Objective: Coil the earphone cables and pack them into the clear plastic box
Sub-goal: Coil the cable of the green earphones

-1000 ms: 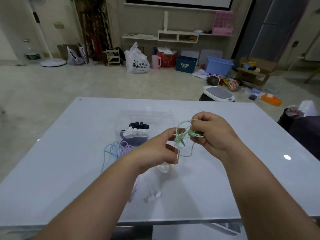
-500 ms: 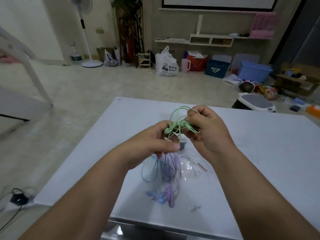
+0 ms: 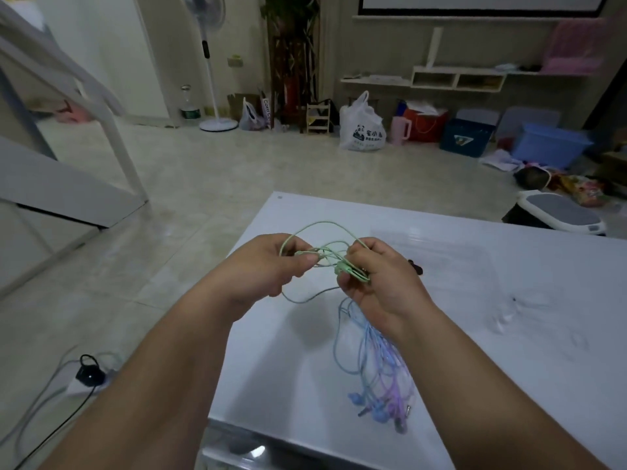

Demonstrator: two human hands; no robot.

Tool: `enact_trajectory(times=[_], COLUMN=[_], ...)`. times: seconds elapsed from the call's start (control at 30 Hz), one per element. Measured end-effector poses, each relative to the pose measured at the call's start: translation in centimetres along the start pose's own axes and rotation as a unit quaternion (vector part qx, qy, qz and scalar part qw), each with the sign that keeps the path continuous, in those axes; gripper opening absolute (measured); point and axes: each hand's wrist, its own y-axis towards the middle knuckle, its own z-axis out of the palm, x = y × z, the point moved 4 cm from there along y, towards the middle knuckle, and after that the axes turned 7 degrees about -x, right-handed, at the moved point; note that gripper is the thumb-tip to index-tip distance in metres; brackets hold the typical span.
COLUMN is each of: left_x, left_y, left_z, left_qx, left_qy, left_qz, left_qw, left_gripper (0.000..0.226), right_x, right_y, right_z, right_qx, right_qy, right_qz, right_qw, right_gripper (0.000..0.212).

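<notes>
Your left forearm comes in from the lower left, raised above the near corner of the tabletop (image 3: 271,361). Your left hand (image 3: 271,266) is turned knuckles-up, and its grip is closed on the green earphone cable (image 3: 320,225), pinched between thumb and forefinger. The cable arches in a loose loop above both hands, crosses the gap between them in several strands, and one slack strand droops below your left hand toward the tabletop.

Your right hand (image 3: 383,283) faces the left one, just beside it. Its fingers are curled inward and its grip is clamped on the bunched green strands and what looks like an earbud. Your right forearm runs back to the lower right.

Under your right wrist, a bundle of blue and purple earphones (image 3: 376,371) lies on the tabletop with its buds toward the near edge. Beyond your right hand, the clear plastic box (image 3: 451,245) shows only as a faint, blurred outline. Farther right lie white earphones (image 3: 505,317), smeared by motion.
</notes>
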Motion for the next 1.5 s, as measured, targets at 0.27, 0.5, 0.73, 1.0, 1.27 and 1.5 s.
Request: enact_trajectory(times=[0.27,0.5,0.73,1.0,1.27,1.5], left_x=[2.1,1.8,1.7,2.6,-0.3,0.5], left_y=[-0.4,-0.1,0.6,1.0,-0.1,0.3], left_z=[-3.0,-4.2,-5.2,-3.8,-0.7,-0.4], left_qx=[-0.082,-0.117,-0.249,-0.151,-0.042,0.003], left_qy=[-0.004,-0.049,0.036,0.255,0.161,0.079], left_qz=[-0.09,-0.07,-0.029,-0.08,0.043,0.009], left_qw=[0.993,0.99,0.967,0.952,0.985,0.997], left_gripper=[0.02,0.014,0.008,0.027,0.044,0.012], right_x=[-2.9,-3.4,-2.5,-1.4,-1.4,-1.9], right_y=[1.4,0.5,0.2,-0.1,0.1,0.3], right_z=[1.6,0.9,-0.8,-1.0,-0.5,-0.5], right_qx=[0.021,0.051,-0.011,0.028,0.027,0.038], right_qy=[-0.036,-0.196,-0.354,-0.251,-0.219,-0.176], right_qz=[0.124,0.032,-0.099,-0.058,-0.056,-0.028], right_qw=[0.991,0.979,0.93,0.966,0.974,0.983], right_gripper=[0.036,0.017,0.007,0.011,0.013,0.014])
